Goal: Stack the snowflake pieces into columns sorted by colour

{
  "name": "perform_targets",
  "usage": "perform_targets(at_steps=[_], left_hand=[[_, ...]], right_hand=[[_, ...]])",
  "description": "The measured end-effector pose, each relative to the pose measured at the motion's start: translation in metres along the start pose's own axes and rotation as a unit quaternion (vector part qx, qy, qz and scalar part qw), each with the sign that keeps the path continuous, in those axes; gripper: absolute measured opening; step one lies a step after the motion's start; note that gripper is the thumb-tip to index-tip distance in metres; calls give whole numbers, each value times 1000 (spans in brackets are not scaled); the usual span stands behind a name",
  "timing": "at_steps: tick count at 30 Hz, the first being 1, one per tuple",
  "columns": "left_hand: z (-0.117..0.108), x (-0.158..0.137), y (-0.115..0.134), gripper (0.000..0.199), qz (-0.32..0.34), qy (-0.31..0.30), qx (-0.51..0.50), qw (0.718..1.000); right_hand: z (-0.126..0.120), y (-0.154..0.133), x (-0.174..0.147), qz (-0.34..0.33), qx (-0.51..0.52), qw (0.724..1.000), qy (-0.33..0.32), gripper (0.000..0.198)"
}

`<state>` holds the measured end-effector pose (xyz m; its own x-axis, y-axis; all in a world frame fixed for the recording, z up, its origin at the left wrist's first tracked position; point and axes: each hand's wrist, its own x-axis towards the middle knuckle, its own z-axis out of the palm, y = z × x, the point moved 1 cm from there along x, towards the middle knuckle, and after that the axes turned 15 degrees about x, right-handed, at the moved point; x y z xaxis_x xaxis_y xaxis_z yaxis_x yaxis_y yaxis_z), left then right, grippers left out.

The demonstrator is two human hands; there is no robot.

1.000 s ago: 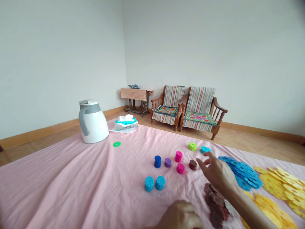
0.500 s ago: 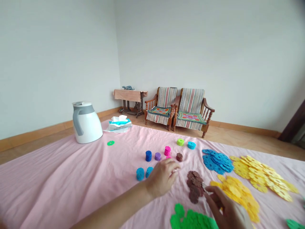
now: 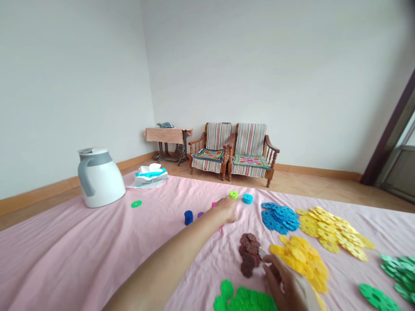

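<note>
My left hand [image 3: 227, 210] reaches out over the pink cloth, its fingers closed and pointing down; what they hold is hidden behind the hand. Just beyond it stands a short stack of lime-green discs [image 3: 233, 195], and a light-blue stack [image 3: 247, 198] is to its right. A pink stack and a purple stack [image 3: 200, 214] show partly behind the forearm; a dark-blue stack [image 3: 188, 217] is farther left. My right hand [image 3: 287, 283] is curled beside a pile of brown flower-shaped discs [image 3: 249, 248], with a brown disc between its fingers. One shiny disc [image 3: 261, 252] lies by its fingertips.
Loose piles of blue [image 3: 280, 218], yellow [image 3: 335, 231], orange-yellow [image 3: 303, 261], bright-green [image 3: 244, 300] and dark-green discs [image 3: 402, 274] lie around the right hand. A white jug [image 3: 102, 181], a tissue box [image 3: 151, 176] and one green disc [image 3: 136, 204] are at left. Two chairs stand beyond.
My left hand has reached farther forward, now covering the spot of the small brown stack. My right hand stays by the brown pile. The view has turned slightly right.
</note>
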<state>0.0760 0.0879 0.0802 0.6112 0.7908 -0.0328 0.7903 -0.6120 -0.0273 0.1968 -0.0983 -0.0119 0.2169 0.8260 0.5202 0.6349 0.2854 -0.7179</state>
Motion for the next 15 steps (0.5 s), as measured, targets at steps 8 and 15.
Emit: perform_targets(at_steps=[8, 15], left_hand=[[16, 16, 6, 26, -46, -43, 67, 996], [22, 24, 9, 35, -59, -59, 77, 994]], right_hand=[[6, -5, -3, -49, -19, 998, 40, 42], [4, -7, -1, -41, -28, 998, 37, 42]])
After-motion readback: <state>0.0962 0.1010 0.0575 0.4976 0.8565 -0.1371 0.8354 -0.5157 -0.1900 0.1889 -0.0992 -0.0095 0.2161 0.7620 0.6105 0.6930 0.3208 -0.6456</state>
